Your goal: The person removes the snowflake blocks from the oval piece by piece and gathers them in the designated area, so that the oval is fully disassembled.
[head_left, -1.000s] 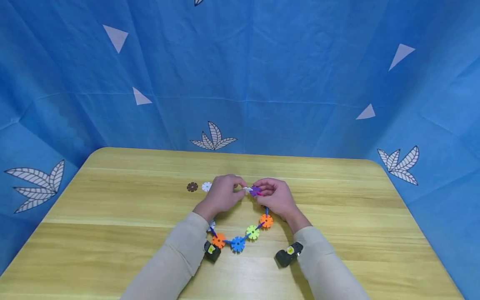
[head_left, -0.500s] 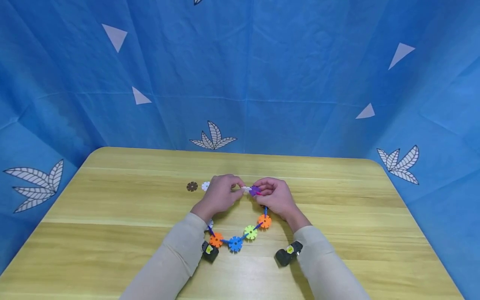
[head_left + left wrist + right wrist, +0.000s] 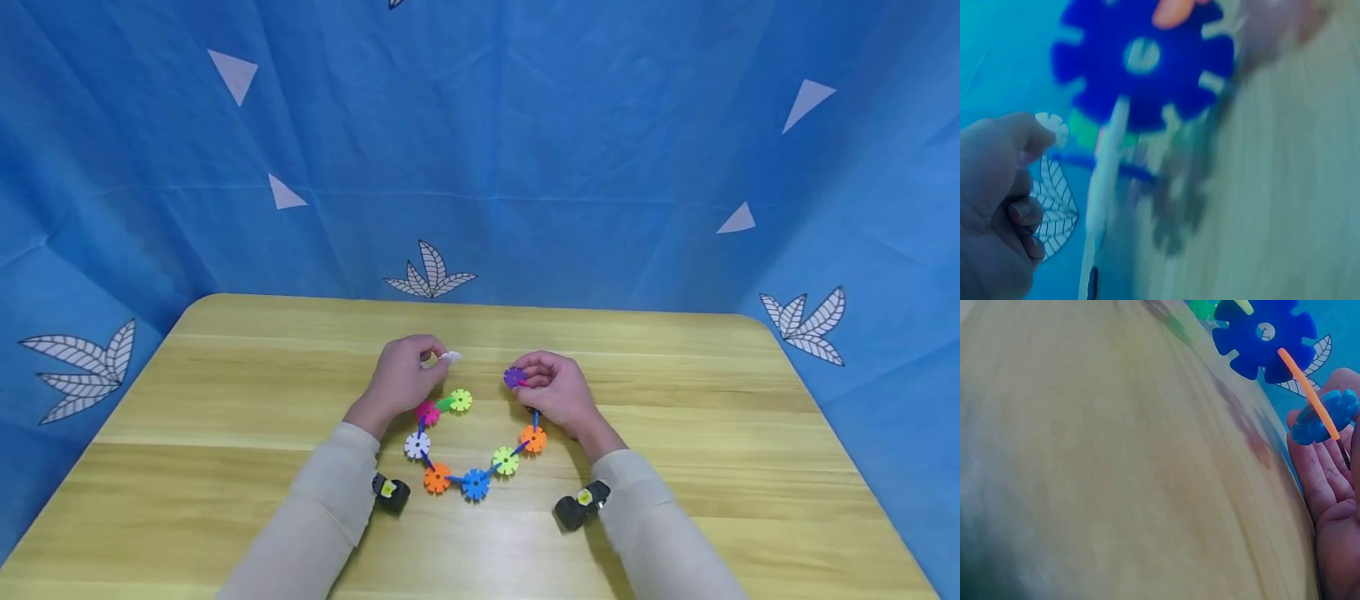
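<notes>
My left hand (image 3: 399, 377) pinches a white notched plastic disc (image 3: 451, 356) between thumb and forefinger, edge-on, above the table. In the left wrist view, the same white disc (image 3: 1055, 129) shows at the fingertips. My right hand (image 3: 558, 390) holds a purple notched disc (image 3: 514, 377), with a bit of pink beside it, at the right end of a linked disc chain. The chain curves in a U between my wrists, with a blue disc (image 3: 475, 484) at its bottom. A yellow-green disc (image 3: 461, 400) forms its left end, apart from the white disc.
The wooden table (image 3: 675, 400) lies beneath, its far edge against a blue patterned cloth (image 3: 600, 167). An orange disc (image 3: 437, 478) and a white one (image 3: 417, 445) of the chain lie near my left wrist. Black wrist cameras (image 3: 572, 512) hang by both cuffs.
My left hand has moved left and slightly away with the white disc, separating it from the purple one. The chain's left end has come into sight. The right hand stays nearly still.
</notes>
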The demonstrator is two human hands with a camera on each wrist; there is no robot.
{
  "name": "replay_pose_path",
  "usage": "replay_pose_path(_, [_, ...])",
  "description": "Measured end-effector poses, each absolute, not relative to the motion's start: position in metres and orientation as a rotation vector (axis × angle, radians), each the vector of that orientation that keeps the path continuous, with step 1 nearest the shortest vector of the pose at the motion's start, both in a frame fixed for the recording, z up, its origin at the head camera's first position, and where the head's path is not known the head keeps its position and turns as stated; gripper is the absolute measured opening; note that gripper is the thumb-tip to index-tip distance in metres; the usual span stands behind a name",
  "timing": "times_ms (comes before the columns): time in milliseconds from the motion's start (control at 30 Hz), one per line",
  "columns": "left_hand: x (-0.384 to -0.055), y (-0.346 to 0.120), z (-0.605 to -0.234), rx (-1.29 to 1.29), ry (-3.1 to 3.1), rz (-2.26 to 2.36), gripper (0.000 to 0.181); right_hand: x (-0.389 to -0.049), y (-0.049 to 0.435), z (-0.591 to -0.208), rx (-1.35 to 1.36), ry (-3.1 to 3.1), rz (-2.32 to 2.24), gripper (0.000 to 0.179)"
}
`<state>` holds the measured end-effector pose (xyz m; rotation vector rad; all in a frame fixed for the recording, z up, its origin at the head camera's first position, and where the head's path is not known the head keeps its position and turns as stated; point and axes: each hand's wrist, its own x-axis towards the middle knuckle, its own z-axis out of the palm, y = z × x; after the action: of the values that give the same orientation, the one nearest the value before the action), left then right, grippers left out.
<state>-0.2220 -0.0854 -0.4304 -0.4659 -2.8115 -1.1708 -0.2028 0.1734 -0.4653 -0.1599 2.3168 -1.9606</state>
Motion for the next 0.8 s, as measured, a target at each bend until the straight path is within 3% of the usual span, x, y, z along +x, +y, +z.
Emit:
replay_pose_path(200, [-0.221,-0.103,-0.432,-0.385,-2.780,-1.282,0.005,-0.203,0.172,-0.463,-0.155,2.311,-1.940,0.037])
replay_pose_path(433, [-0.218,-0.123,-0.436,-0.285,-2.771,-1.316,0.006,-0.190,0.166,-0.433,-0.169,2.324,-1.915,0.034])
replay_pose_path(800, [-0.212,-0.151,-0.439,-0.127,-2.817,-1.339,0.011,-0.189,0.165,-0.432,-0.172,2.323,-1.926,0.035])
